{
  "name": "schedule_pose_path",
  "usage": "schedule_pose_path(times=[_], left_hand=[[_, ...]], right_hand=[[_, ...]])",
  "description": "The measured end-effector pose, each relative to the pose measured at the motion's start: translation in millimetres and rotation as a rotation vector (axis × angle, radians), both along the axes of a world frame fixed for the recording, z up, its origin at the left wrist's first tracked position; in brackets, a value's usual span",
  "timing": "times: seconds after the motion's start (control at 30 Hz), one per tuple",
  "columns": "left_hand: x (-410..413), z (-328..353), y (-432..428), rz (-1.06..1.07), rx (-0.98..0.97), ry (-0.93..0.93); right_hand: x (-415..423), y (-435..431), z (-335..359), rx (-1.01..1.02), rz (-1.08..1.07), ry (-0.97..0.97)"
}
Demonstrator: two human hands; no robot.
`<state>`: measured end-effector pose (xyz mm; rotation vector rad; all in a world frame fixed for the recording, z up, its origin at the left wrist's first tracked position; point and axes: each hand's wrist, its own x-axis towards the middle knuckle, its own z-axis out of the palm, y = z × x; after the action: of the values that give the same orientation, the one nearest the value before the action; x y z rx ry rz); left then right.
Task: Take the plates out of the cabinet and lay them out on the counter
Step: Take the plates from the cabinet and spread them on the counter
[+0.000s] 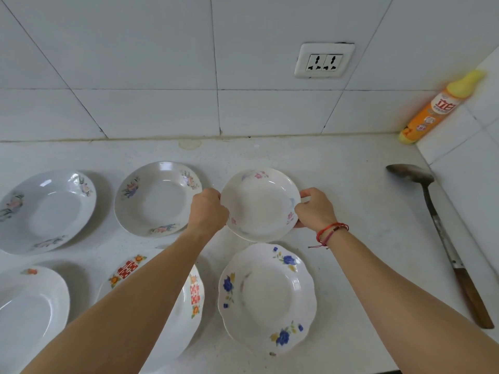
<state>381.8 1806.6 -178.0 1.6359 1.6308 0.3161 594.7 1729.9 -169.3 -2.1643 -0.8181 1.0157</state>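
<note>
The white counter (337, 168) meets a shiny white tiled wall (162, 63). Round smooth plates lie on it. The left hand (208, 209) and right hand (314, 209) are closed on the rim of the pink-flower plate (260, 203), one each side.

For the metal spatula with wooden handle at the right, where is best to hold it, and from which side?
Probably the wooden handle, from above: the spatula lies flat on the counter with that end nearest the person and clear of the plates, its blade pointing toward the wall.
</note>
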Motion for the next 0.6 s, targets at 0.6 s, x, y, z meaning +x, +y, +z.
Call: schedule_pose_path(times=[0.6], left_hand=[[12.2, -15.2, 30.4, -0.013, 0.078, 0.100]], right_hand=[[10.5, 37.3, -50.6, 0.002, -0.028, 0.056]])
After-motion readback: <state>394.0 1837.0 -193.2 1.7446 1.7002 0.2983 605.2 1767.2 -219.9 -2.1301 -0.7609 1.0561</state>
